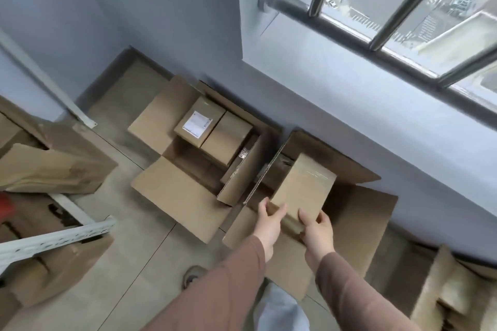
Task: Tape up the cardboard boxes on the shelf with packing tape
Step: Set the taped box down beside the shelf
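Head view: both hands grip a small sealed cardboard box [304, 188] by its near end, the left hand [270, 219] curled round the left corner and the right hand [317, 228] round the right, tilting it over the open carton [357, 212] on the floor, probably so it clears the raised flaps.
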The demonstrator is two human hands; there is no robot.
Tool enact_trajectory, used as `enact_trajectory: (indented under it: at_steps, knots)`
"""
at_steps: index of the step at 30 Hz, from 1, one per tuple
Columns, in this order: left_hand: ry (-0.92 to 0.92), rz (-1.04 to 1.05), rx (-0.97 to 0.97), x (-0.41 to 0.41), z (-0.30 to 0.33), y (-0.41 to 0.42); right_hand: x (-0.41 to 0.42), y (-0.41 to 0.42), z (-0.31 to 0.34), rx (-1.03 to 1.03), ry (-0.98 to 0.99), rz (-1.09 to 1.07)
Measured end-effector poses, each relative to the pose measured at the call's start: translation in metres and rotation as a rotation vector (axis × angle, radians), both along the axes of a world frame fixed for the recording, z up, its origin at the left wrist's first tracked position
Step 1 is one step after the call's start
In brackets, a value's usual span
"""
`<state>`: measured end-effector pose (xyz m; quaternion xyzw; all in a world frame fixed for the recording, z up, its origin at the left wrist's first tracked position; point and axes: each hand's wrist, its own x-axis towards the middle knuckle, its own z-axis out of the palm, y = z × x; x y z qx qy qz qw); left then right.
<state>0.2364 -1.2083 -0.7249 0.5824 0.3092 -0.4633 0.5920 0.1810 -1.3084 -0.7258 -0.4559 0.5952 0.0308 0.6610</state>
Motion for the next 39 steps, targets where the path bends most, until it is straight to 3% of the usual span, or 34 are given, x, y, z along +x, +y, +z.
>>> enact_trajectory:
  at_steps: [5, 13, 23, 31, 39]
  knots:
    - [0.076, 0.171, 0.015, 0.018, -0.082, -0.028, 0.023, -0.015, -0.084, 0.013, 0.003, 0.018]
    - [0.077, 0.208, 0.058, 0.037, -0.172, -0.036, 0.050, -0.019, -0.168, -0.005, 0.037, 0.051]
    - [0.141, 0.187, 0.137, 0.051, -0.231, -0.033, 0.055, -0.017, -0.210, -0.068, 0.092, 0.098]
    - [0.203, 0.118, 0.013, 0.051, -0.180, -0.027, 0.057, -0.028, -0.158, 0.008, 0.090, 0.235]
    - [0.095, 0.089, -0.089, 0.049, -0.013, 0.029, 0.072, 0.000, 0.005, 0.007, -0.006, 0.338]
